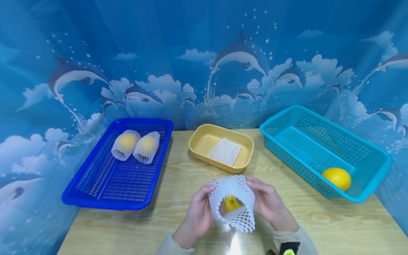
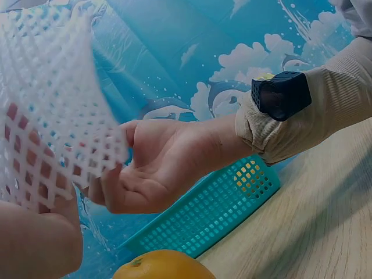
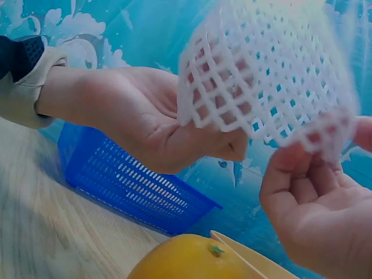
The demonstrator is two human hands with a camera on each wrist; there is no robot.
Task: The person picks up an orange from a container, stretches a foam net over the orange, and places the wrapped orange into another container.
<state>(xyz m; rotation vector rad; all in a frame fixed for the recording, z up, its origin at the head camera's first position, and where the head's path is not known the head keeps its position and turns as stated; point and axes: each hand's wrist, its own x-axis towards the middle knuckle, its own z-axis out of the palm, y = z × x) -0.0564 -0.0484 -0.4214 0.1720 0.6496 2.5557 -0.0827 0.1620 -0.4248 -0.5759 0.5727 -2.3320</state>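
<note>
A white foam net sleeve is spread wide between my two hands, well off the table. My left hand grips its left edge, fingers partly inside the mesh. On the other side my right hand pinches the rim; in the right wrist view the right hand has thumb and fingers on the mesh. Through the sleeve's opening an orange shows. Both wrist views place this orange below the sleeve, apart from it, stem end up.
Left stands a dark blue basket with two net-wrapped fruits. A yellow tray at the back centre contains a flat foam net. At right, a turquoise basket has another orange. A dolphin-print curtain hangs behind.
</note>
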